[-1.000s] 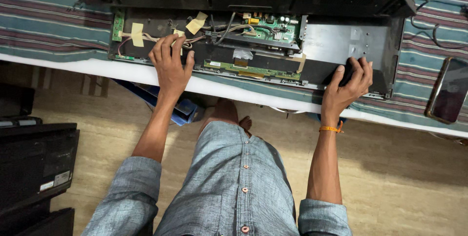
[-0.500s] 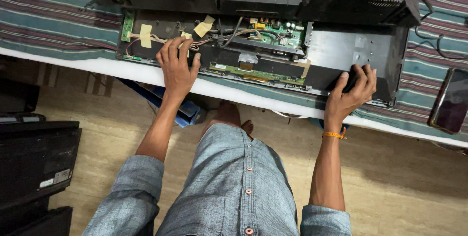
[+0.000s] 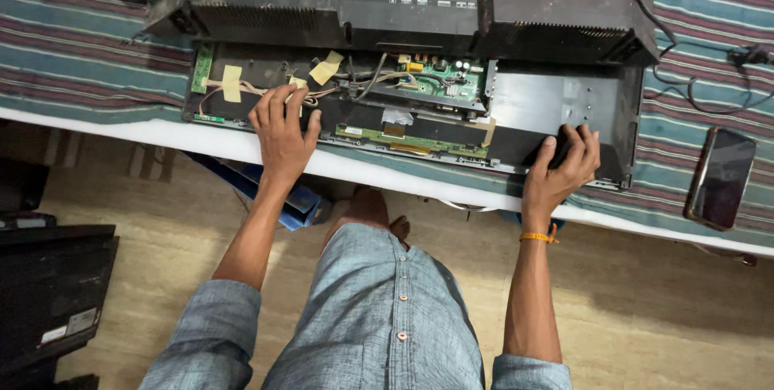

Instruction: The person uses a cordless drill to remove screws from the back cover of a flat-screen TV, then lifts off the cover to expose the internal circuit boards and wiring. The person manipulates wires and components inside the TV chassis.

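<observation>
An opened flat television panel (image 3: 556, 100) lies on a striped cloth at the table's edge, showing green circuit boards (image 3: 439, 76), wires and yellow tape patches. Its black back cover (image 3: 403, 3) rests just behind it. My left hand (image 3: 282, 128) lies flat on the panel's left part, fingers spread over wires and tape. My right hand (image 3: 560, 168) grips the panel's front right edge, fingers curled over the black rim. An orange band circles my right wrist.
A dark phone (image 3: 720, 176) lies on the striped cloth (image 3: 72, 60) at the right. Black cables trail at the far right. A black device (image 3: 48, 293) stands on the floor at left. A blue object (image 3: 274, 192) sits under the table.
The view has shifted, so the panel sits a little lower in the frame. Both hands stay in the same places on the panel.
</observation>
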